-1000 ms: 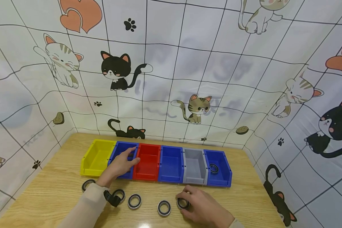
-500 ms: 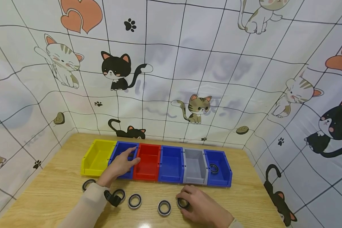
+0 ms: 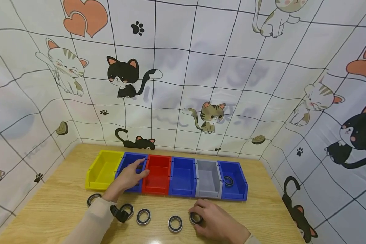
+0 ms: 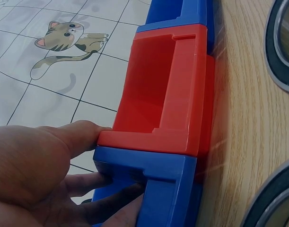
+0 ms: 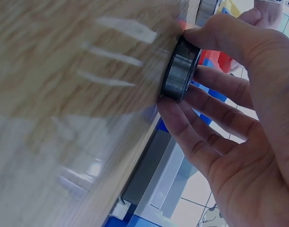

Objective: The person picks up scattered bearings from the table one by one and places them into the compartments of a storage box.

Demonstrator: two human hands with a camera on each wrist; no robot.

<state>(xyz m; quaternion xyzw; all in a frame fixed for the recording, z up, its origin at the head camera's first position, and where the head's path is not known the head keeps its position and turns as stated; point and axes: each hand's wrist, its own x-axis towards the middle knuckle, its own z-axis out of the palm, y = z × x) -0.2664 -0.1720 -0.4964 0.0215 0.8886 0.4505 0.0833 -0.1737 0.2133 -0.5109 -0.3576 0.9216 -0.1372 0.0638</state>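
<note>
My left hand [image 3: 128, 177] reaches over the left blue bin [image 3: 126, 158], its fingers down inside and spread apart from the thumb. In the left wrist view the thumb [image 4: 80, 137] lies along the edge where the red bin [image 4: 187, 94] meets the blue one. The fingertips are partly hidden in the bin. On the table in front of the grey bin, my right hand [image 3: 216, 219] pinches a ball bearing [image 5: 179, 71] by its outer rim between thumb and fingers. The bearing rests flat against the wood. Just left of it lies another bearing [image 3: 169, 224].
A yellow bin [image 3: 105, 169], a middle blue bin [image 3: 183, 178], a grey bin [image 3: 208, 178] and a right blue bin [image 3: 239, 183] complete the row. One bearing [image 3: 225, 181] sits in the right blue bin. More bearings lie by the left forearm, including one bearing [image 3: 138, 217] nearby.
</note>
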